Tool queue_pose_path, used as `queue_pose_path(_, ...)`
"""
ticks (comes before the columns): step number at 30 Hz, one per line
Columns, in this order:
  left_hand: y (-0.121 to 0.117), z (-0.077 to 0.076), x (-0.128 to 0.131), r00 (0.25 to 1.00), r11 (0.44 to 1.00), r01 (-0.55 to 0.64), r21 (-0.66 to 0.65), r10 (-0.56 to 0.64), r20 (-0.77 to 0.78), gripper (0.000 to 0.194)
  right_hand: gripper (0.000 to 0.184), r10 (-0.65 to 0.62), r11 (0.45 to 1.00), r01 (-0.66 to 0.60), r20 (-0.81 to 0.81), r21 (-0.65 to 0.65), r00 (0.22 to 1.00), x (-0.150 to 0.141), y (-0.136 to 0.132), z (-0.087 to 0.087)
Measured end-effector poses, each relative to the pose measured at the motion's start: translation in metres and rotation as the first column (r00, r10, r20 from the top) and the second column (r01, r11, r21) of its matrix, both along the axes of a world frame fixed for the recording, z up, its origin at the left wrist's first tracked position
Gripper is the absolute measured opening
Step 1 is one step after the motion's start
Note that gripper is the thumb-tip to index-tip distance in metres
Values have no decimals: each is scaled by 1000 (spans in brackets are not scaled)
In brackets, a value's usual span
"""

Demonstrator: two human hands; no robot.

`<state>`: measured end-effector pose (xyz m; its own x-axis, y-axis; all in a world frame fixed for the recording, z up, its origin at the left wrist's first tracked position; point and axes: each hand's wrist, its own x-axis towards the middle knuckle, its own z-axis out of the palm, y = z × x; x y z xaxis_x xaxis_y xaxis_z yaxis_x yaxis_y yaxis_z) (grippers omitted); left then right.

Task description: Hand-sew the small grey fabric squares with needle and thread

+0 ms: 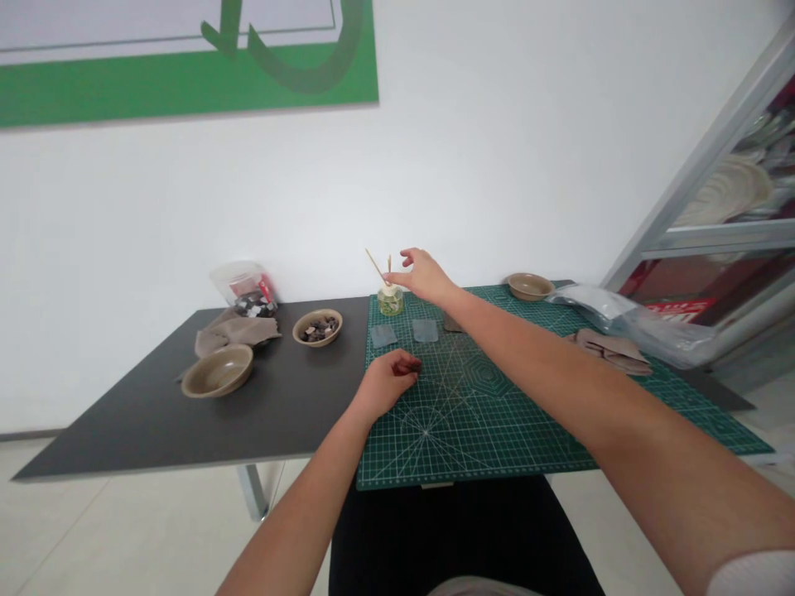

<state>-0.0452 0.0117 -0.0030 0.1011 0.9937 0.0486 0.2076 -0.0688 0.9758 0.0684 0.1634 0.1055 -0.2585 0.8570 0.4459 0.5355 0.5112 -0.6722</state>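
My left hand (388, 385) rests on the green cutting mat (397, 455), its fingers curled together around a small dark piece, mostly hidden by the fingertips. Farther back, my right hand (425, 276) reaches over a small glass jar (391, 301) of yellowish liquid. Thin wooden sticks (375, 266) stand up from the jar. The right hand's fingers are apart, and the outstretched lower ones are at the sticks; whether they touch cannot be made out. Between the hands lie two pale translucent squares (426, 331). A brown flat piece (452, 324) is partly hidden behind my right wrist.
Left on the dark table are a bowl of dark chips (319, 329), a larger tan bowl (219, 372), a brown cloth (233, 331) and a clear bag (239, 281). At right are another bowl (530, 287), a folded cloth (612, 349) and plastic wrapping (646, 323). A wall rises behind.
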Motion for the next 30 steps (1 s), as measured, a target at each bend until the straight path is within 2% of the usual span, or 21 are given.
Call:
queue_pose_path(3,-1,0,0,998,1000,7,15,-6,-69,22,82,-25,1000,25,22,4,999,-21,21,-1)
queue_pose_path(7,-2,0,2,995,1000,-14,15,15,-101,23,83,-59,997,62,74,-38,996,-36,39,-5)
queue_pose_path(10,-4,1,4,986,999,-21,42,27,-162,23,73,-59,997,65,113,-49,992,-42,48,-6)
queue_pose_path(15,-7,3,6,981,998,-40,43,47,-188,23,36,-50,998,56,212,-24,976,-47,52,-2)
queue_pose_path(20,-7,4,6,980,998,-41,43,49,-195,22,30,-102,995,99,257,24,961,-40,45,6)
queue_pose_path(26,-6,2,6,984,998,-48,38,54,-170,20,17,22,996,-5,191,-92,981,-26,46,4)
queue_pose_path(30,-6,1,6,985,998,-51,38,56,-166,18,17,25,994,-3,206,-105,978,-20,44,6)
